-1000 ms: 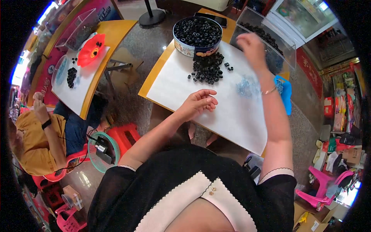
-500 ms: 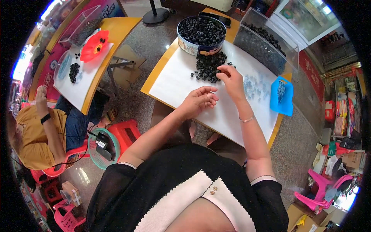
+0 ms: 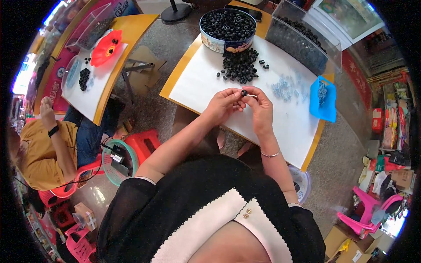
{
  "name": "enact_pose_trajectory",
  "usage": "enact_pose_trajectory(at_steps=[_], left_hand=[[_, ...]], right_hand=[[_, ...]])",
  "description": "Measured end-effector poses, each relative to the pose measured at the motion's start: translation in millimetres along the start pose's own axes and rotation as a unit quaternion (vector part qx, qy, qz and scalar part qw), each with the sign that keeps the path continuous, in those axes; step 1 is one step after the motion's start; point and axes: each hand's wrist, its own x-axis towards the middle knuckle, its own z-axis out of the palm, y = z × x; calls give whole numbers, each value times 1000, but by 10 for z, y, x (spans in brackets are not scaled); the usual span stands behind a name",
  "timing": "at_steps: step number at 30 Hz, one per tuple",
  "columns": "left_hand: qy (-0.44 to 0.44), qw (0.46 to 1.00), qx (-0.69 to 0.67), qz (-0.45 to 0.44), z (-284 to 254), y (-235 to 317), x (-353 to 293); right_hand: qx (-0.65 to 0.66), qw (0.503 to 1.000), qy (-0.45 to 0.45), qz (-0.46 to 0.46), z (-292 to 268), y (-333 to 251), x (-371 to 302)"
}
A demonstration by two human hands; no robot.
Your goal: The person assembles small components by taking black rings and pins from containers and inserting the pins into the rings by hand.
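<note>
My left hand (image 3: 226, 105) and my right hand (image 3: 260, 108) meet over the near edge of the white-topped table (image 3: 285, 131). Between their fingertips is a small round black part (image 3: 244, 93), which both pinch. Whether the curled left fingers hold anything else is hidden. Just beyond them lies a pile of the same small black parts (image 3: 240, 65), with a few strays to its right. A round tin (image 3: 215, 44) heaped with black ring-like parts stands behind the pile. To the right, tiny pale blue pieces (image 3: 287, 89) are scattered beside a bright blue tray (image 3: 324, 111) holding more of them.
At the far right stands a clear bin (image 3: 294, 48) of dark parts, and a phone (image 3: 243, 13) lies behind the tin. On the left, another person (image 3: 48, 149) sits at a second table (image 3: 112, 83) bearing a red flower-shaped dish (image 3: 103, 56). A green basket (image 3: 107, 164) and red stool (image 3: 144, 142) stand nearby.
My right hand has come back from the black pile toward me, and a black part now shows between both hands' fingertips. The left hand has lifted slightly and moved right to meet it.
</note>
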Motion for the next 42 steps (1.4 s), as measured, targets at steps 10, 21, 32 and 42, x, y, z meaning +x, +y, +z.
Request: enact_pose_trajectory(at_steps=[10,21,32,42], left_hand=[[-5,999,-36,1,-50,-45,-1],[-20,999,-1,26,-63,-78,-4],[11,1000,29,3,28,-78,-16],[17,999,15,33,-71,-74,-9]], right_hand=[[-191,977,8,-98,-70,117,-49],[-430,867,23,-252,-36,-47,-152],[-204,971,68,-101,-96,115,-245],[-445,852,243,-129,-869,-145,-564]])
